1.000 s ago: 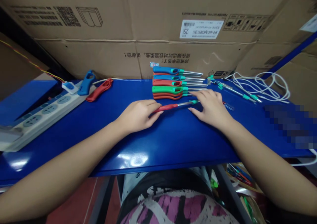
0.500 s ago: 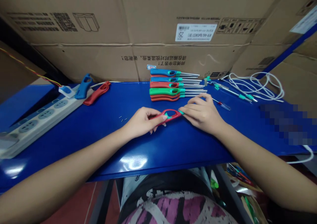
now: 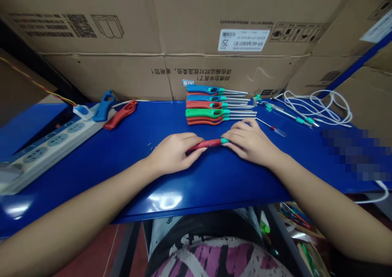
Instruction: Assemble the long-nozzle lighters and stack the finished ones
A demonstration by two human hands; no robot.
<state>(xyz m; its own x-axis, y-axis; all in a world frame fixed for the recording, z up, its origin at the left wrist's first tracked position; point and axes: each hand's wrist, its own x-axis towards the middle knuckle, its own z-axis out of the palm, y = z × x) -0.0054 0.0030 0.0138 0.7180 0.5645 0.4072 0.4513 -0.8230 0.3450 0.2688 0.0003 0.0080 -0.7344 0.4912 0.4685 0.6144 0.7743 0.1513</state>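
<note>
Between my two hands lies a red lighter (image 3: 212,143), a long-nosed one with a green collar, turned edge-on. My left hand (image 3: 174,152) is closed round its handle. The fingers of my right hand (image 3: 249,140) are closed at the green collar end, covering whatever lies beyond it. Just behind my hands is a stack of similar lighters (image 3: 203,112) in blue, red and green, their metal tubes pointing right. A small screwdriver (image 3: 277,131) with a clear handle lies past my right hand. Tiny screws (image 3: 149,144) are partly hidden by my left hand.
A power strip (image 3: 58,142) runs along the left, with a blue handle shell (image 3: 104,106) and a red handle shell (image 3: 121,115) by its far end. Metal tubes with green collars (image 3: 289,114) and a coiled white cable (image 3: 327,105) lie at right. A cardboard box (image 3: 128,72) stands behind.
The red lighter has been rolled in my hands, from its side with the trigger opening showing to its narrow edge. My left hand has turned over it and now covers more of the handle.
</note>
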